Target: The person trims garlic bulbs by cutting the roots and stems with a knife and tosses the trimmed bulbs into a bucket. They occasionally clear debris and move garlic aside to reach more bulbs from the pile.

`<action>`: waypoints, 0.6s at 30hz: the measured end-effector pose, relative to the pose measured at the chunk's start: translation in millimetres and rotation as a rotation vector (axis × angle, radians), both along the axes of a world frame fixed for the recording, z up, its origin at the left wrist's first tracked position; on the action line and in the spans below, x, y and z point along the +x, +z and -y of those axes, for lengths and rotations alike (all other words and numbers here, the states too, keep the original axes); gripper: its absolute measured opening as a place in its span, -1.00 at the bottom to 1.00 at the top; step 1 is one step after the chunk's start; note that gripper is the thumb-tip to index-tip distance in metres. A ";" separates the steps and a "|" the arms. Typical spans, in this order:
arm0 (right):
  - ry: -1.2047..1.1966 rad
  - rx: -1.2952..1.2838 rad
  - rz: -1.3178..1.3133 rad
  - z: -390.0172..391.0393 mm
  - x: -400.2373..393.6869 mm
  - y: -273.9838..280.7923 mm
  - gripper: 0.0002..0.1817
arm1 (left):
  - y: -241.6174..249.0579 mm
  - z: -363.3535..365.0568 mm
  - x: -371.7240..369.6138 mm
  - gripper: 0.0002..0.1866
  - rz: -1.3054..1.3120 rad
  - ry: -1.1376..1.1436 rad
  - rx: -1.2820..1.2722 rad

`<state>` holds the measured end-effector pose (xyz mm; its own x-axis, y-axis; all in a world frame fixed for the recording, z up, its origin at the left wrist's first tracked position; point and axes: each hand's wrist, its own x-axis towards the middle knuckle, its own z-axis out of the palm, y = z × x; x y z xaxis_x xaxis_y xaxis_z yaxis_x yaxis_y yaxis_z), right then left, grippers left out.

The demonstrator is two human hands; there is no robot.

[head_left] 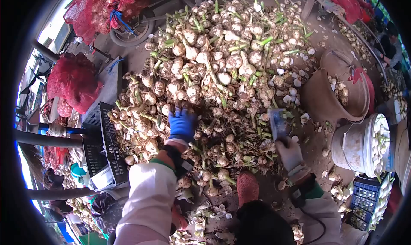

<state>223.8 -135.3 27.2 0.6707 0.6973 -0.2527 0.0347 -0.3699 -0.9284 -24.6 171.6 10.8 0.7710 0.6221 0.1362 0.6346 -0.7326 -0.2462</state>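
My left hand (182, 121), in a blue glove with dirt-darkened fingertips, reaches onto a large heap of garlic bulbs (192, 91). Its fingers look apart and touch the bulbs; nothing shows in its grip. To the right, my right hand (290, 154) wears a pale glove and is closed around a knife. The broad, flat blade of the knife (278, 124) points away from me, at the heap's right edge; the handle is mostly hidden. Many bulbs carry cut green stems, roots and soil.
A brown tub (319, 95) with some bulbs lies tilted at the right, near a white bucket (353, 144) topped with garlic pieces. A blue crate (364, 202) sits below it. On the left are a black crate (113, 144) and red mesh sacks (72, 80). Another person (391, 48) is far right.
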 end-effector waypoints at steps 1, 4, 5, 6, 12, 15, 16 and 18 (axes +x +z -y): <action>-0.001 -0.024 -0.132 -3.8 -13.2 0.8 -0.76 | -11.0 -8.4 -9.6 -0.52 -0.044 -0.025 -0.024; 0.065 0.048 -0.042 -20.2 -48.7 -18.1 -0.75 | 57.3 32.0 -13.4 -0.55 0.257 -0.153 -0.165; 0.089 -0.015 -0.346 -29.4 -56.0 -8.4 -0.72 | 77.7 53.3 -15.1 -0.57 0.466 -0.180 -0.151; 0.064 0.037 -0.439 -41.8 -67.6 7.3 -0.73 | 66.8 69.6 -19.9 -0.66 0.744 -0.081 -0.499; 0.045 0.354 0.039 -67.7 -108.7 2.4 -0.72 | -6.0 195.9 12.9 -0.61 0.936 -0.039 -0.766; 0.198 0.134 0.368 -46.6 -69.5 38.8 -0.72 | 8.4 193.0 8.9 -0.59 1.243 0.303 -1.222; 0.153 0.008 0.439 -46.5 -55.4 24.5 -0.81 | 22.9 178.9 9.7 -0.65 1.313 0.246 -1.302; 0.201 -0.046 0.612 -53.3 -48.4 47.7 -0.87 | 48.4 164.8 7.5 -0.71 1.142 0.218 -1.282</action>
<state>175.4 -82.0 74.9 0.5608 0.8217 0.1013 0.6252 -0.3402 -0.7024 -17.1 6.8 59.2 0.5397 0.8339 -0.1153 0.1656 0.0292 0.9858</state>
